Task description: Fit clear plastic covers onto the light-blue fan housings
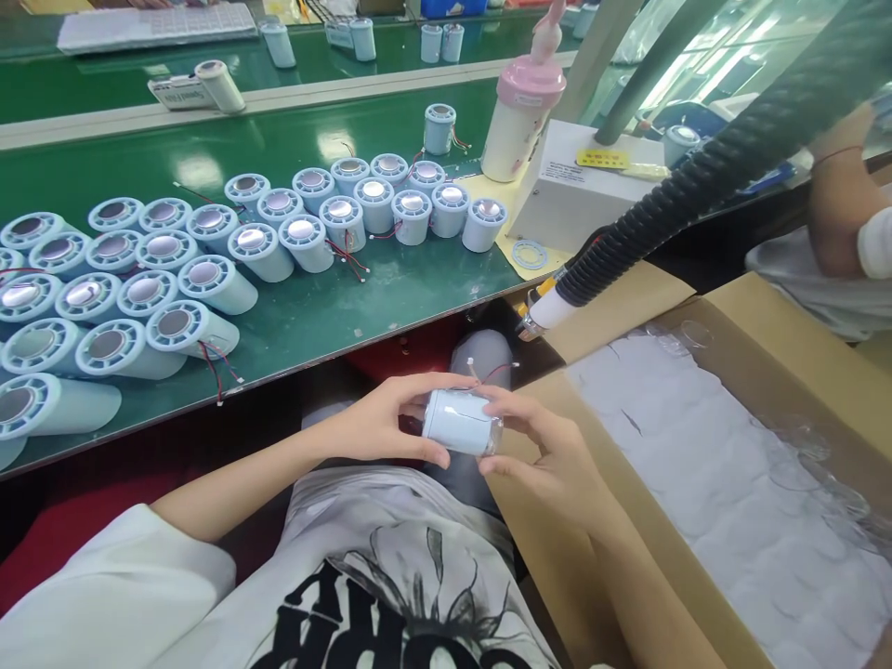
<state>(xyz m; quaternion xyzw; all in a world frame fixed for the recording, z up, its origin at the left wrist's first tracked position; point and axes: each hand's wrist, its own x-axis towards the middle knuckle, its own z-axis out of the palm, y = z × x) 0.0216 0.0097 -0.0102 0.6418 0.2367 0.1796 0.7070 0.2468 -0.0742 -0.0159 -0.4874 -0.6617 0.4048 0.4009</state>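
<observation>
Above my lap, a light-blue cylindrical housing (456, 423) lies on its side between my two hands. My left hand (380, 423) grips its left end, thumb below and fingers above. On the other end, my right hand (547, 446) holds a clear plastic piece (491, 435) against the cylinder; whether it is a cap or a cover I cannot tell. Thin wires with small white connectors (472, 368) stick up behind the cylinder. Many similar blue cylinders (209, 274) with round metallic centres stand on the green bench (334, 321), some trailing red and dark wires.
An open cardboard box (620, 520) with white sheeting and clear plastic pieces stands at my right. Over it hangs a black corrugated hose (648, 214) with a white tip. A pink-lidded bottle (519, 116) and a grey metal box (578, 190) sit on the bench. Another person's arm (840, 200) shows at right.
</observation>
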